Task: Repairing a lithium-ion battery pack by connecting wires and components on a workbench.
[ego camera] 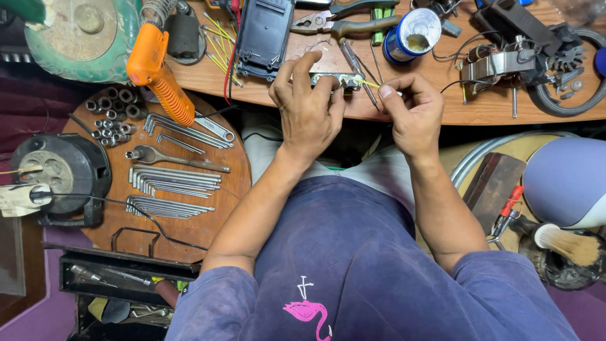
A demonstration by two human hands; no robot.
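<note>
My left hand (307,104) grips a small grey rectangular part (338,79) over the near edge of the wooden workbench (404,107). My right hand (411,108) pinches a thin yellow wire (371,84) that runs from the right end of that part. Both hands are close together at the middle of the bench edge. A dark open plastic housing (264,35) lies just behind my left hand.
Pliers (344,24) and a round tin of paste (413,33) lie behind the hands. An orange glue gun (158,72) rests at left. A round wooden board (177,183) holds hex keys, sockets and a ratchet. A motor part with wires (505,63) is at right, and a brush (571,246) lower right.
</note>
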